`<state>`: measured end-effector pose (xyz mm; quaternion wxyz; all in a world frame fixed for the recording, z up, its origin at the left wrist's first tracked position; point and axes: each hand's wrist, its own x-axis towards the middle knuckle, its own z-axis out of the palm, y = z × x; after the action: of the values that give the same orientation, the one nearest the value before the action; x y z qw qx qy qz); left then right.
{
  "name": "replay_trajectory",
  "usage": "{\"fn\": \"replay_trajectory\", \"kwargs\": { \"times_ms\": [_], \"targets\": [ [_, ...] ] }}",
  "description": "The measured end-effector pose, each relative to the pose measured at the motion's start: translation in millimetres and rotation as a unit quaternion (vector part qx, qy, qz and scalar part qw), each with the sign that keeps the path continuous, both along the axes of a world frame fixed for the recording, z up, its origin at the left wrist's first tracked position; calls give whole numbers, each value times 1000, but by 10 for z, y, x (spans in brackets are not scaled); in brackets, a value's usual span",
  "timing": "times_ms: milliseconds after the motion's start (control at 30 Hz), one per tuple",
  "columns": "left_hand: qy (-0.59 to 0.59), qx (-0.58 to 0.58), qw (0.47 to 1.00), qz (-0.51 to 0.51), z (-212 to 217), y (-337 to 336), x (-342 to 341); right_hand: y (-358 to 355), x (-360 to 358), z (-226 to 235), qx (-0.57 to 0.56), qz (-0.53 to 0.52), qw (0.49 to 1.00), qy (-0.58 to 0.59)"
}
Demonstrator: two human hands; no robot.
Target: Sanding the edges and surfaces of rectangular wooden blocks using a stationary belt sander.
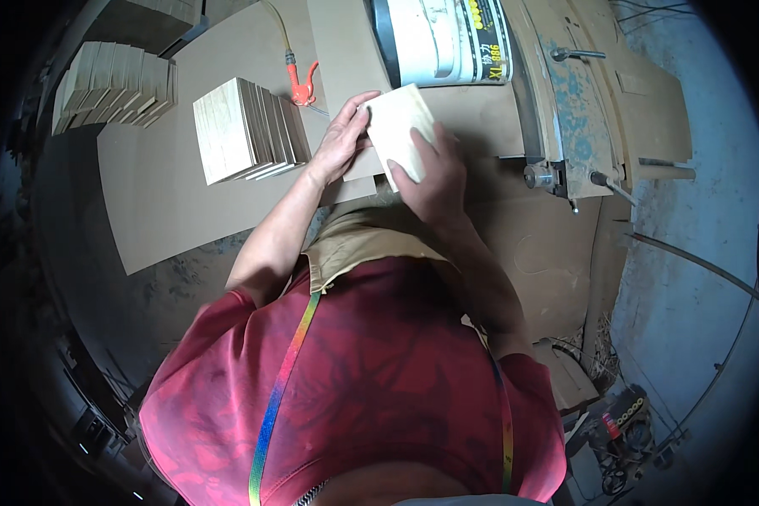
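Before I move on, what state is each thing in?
Wooden board: held in both hands.
Left fingers: at its left edge.
Right fingers: across its face.
Nearer board stack: face to face, slightly uneven.
Far-left board stack: face to face, uneven.
Orange hose gun: unheld, hose attached.
White bucket: partly cut off, contents hidden.

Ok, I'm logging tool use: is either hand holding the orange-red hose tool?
No: the left hand and right hand are both on the pale wooden piece, while the orange-red hose tool lies beside the wooden stack.
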<state>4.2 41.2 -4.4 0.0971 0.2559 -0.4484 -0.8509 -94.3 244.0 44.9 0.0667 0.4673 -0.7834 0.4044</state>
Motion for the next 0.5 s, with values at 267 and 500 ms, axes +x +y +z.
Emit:
{"fn": "replay_trajectory", "kwargs": {
  "times_ms": [267, 500],
  "targets": [
    [19, -54, 998, -14, 85, 1, 35, 44, -216, 38, -36, 34, 995, -83],
    [0, -18, 1000, -4, 141, -20, 28, 533, -452, -124, -42, -50, 995, -76]
  ]
}}
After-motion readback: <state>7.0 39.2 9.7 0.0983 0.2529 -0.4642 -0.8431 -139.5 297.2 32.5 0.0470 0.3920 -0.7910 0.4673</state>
